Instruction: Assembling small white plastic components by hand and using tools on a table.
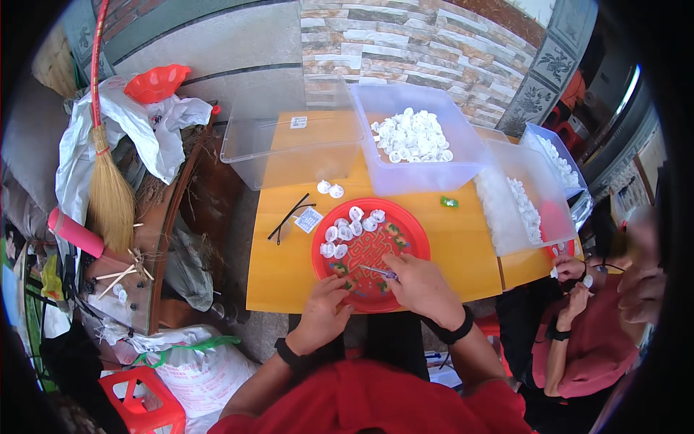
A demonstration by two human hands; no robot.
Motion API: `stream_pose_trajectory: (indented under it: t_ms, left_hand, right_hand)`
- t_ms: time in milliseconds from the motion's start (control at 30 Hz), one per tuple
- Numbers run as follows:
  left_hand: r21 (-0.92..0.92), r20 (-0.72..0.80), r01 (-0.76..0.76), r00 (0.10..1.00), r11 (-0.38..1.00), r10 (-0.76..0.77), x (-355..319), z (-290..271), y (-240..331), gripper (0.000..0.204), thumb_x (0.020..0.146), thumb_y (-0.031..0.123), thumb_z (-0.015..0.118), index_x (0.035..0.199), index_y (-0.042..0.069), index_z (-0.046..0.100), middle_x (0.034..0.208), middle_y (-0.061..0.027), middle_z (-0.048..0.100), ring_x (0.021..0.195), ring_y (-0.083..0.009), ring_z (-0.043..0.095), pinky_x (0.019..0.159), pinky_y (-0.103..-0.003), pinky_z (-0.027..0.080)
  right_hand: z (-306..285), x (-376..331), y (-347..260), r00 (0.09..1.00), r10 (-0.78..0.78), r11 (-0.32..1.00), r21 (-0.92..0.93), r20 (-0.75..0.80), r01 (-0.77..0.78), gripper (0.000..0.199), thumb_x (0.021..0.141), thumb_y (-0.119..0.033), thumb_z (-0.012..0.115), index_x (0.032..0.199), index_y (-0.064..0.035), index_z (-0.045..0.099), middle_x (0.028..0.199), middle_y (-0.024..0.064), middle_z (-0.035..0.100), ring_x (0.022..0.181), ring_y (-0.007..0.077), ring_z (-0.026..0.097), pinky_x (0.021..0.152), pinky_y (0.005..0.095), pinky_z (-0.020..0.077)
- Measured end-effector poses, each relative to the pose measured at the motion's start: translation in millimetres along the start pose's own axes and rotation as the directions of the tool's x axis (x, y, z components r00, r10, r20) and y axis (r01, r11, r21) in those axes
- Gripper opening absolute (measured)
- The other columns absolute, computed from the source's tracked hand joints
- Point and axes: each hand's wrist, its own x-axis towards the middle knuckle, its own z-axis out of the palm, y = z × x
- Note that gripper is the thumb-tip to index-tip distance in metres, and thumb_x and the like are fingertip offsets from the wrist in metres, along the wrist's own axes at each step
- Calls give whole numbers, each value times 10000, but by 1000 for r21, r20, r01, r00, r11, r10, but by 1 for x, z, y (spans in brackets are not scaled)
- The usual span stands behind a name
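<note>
A red round tray (420, 226) with a patterned middle lies on the table in front of me. Several small white plastic pieces (345, 233) sit in its left and upper part. My right hand (425, 288) is closed around the handle of a small screwdriver (391, 275); its metal shaft points left over the tray. At the tray's lower left rim is my left hand (318, 317), its fingers loosely bent and apart, with nothing visible in them. Two more white pieces (330, 189) rest on the table just beyond the tray.
Behind the tray stands a clear bin (426, 173) of white pieces, with an upturned clear container (289, 155) to its left. Black-framed glasses (289, 215) and a green packet (449, 202) lie on the yellow table (463, 253). At right, a person's hands (573, 289) hold white pieces beside another bin (538, 195).
</note>
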Motion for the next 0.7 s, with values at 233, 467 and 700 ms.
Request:
stream_pose_trajectory:
  t_ms: [233, 467, 700]
  left_hand:
    - [-125, -20, 78, 996, 989, -81, 0, -11, 4, 205, 712, 59, 695, 882, -35, 630, 1083, -190, 598, 1015, -328, 576, 862, -366, 471]
    - [-198, -76, 94, 991, 976, -111, -2, -8, 3, 194, 712, 53, 695, 873, -37, 635, 1077, -189, 604, 998, -318, 590, 846, -354, 475]
    - [-179, -15, 89, 996, 980, -93, -4, -6, 3, 184, 713, 42, 695, 868, -34, 632, 1076, -184, 605, 1004, -314, 588, 848, -355, 472]
  right_hand:
    - [-6, 32, -30, 970, -221, 975, 34, 102, 218, 305, 804, -137, 571, 1071, 4, 524, 796, 189, 596, 760, 366, 603, 641, 451, 484]
    - [-50, 142, -60, 990, -138, 990, -6, -12, 138, 576, 827, -133, 545, 1326, 43, 320, 817, 234, 617, 774, 376, 606, 659, 450, 477]
    - [3, 212, -14, 998, -60, 998, -24, -19, 59, 622, 786, -51, 461, 1358, 75, 250, 836, 224, 632, 794, 354, 623, 684, 428, 491]
